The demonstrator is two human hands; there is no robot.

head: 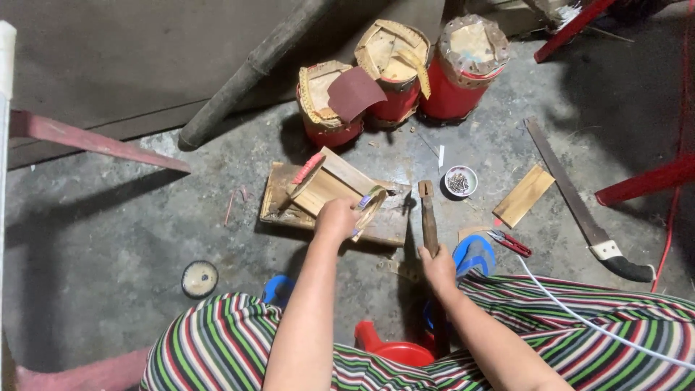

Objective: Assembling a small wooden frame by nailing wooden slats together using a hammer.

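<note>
Left hand (335,217) clamped on bamboo cylinder (334,190) atop wooden block (282,206). Right hand (439,268) fisted round hammer (428,217); nail dish (460,181), saw (579,203) nearby.

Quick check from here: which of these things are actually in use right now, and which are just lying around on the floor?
In use:
left hand on the bamboo cylinder
wooden board under it
right hand gripping the hammer

Lying about:
three red drums
sandpaper
dish of nails
saw
pliers
wood piece

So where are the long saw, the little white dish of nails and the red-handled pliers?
Long saw with black-and-white handle (567,190): head view, middle of blade.
Little white dish of nails (460,182): head view, its rim.
Red-handled pliers (511,243): head view, on the handles.
</note>
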